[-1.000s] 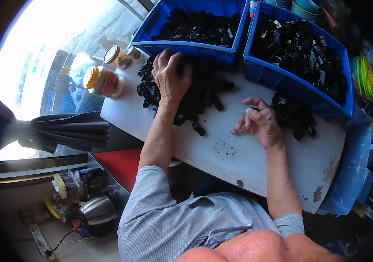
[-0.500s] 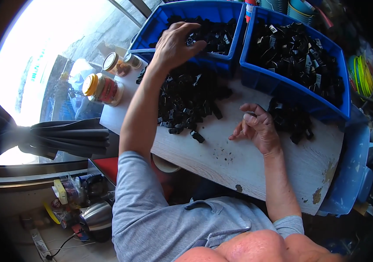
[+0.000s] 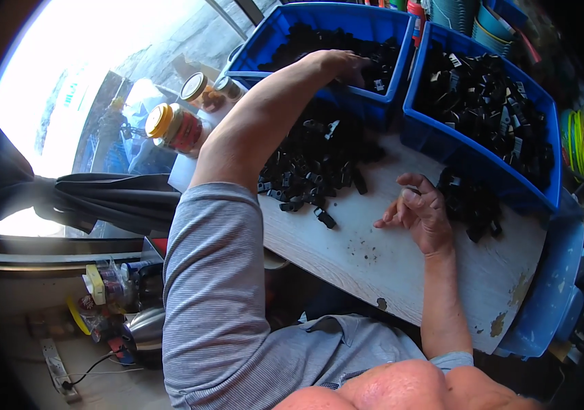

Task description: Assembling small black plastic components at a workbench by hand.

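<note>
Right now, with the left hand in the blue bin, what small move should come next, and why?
Probably close the left hand on some black parts in the left bin and draw them back to the pile. It rests on those parts, while the right hand waits curled on the table.

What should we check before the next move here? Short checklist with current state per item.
1. Left hand inside the left blue bin, among black parts: ok.
2. Left hand grip closed on a part: cannot tell, the fingers are buried among the parts.
3. Right hand resting on the white table, fingers loosely curled: ok.
4. Right hand holding a part: cannot tell, too small to see.
5. Loose pile of black parts between the hands, on the table: ok.
6. Jars at the table's left edge stand apart from the left arm: ok.
</note>
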### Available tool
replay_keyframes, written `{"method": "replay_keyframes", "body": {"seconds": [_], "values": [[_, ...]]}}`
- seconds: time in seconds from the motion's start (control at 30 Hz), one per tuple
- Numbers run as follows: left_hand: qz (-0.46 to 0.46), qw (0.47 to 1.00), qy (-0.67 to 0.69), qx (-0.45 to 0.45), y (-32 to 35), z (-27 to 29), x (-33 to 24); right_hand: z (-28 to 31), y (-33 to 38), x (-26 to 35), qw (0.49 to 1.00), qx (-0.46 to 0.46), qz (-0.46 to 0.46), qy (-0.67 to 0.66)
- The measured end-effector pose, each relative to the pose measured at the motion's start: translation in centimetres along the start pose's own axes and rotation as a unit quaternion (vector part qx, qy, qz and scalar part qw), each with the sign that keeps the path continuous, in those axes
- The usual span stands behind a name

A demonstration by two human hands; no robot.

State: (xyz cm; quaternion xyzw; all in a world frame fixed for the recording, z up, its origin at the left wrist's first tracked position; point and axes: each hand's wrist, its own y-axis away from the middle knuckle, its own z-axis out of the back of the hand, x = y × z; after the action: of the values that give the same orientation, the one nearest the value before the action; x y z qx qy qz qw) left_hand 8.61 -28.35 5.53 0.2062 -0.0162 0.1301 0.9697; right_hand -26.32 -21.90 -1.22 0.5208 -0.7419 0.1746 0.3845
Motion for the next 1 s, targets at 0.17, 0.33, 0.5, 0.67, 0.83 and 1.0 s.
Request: {"method": "replay_keyframes", "body": {"seconds": [0.17,0.33,0.5,0.67,0.83,1.0], "values": [[-0.016,0.999,0.023,-0.043,-1.0,-0.4,-0.3,0.2,0.0,0.0,1.000,0.005,-0.001,-0.020],[-0.003,0.999,0.046,-0.014,-0.2,0.5,-1.0,0.5,0.0,-0.1,1.000,0.003,0.007,-0.010],[-0.002,0.999,0.027,-0.016,-1.1,-0.6,0.1,0.0,0.0,0.0,1.000,0.001,0.008,0.011],[-0.001,1.000,0.006,-0.002,-1.1,-0.1,-0.3,0.0,0.1,0.1,1.000,-0.009,0.014,0.024],[0.031,0.998,0.036,-0.029,0.2,0.4,-1.2,0.2,0.1,0.1,1.000,-0.009,0.013,0.018],[0.021,0.999,0.003,-0.032,0.9,1.5,-1.2,0.1,0.2,0.1,1.000,-0.004,0.006,0.004]]}}
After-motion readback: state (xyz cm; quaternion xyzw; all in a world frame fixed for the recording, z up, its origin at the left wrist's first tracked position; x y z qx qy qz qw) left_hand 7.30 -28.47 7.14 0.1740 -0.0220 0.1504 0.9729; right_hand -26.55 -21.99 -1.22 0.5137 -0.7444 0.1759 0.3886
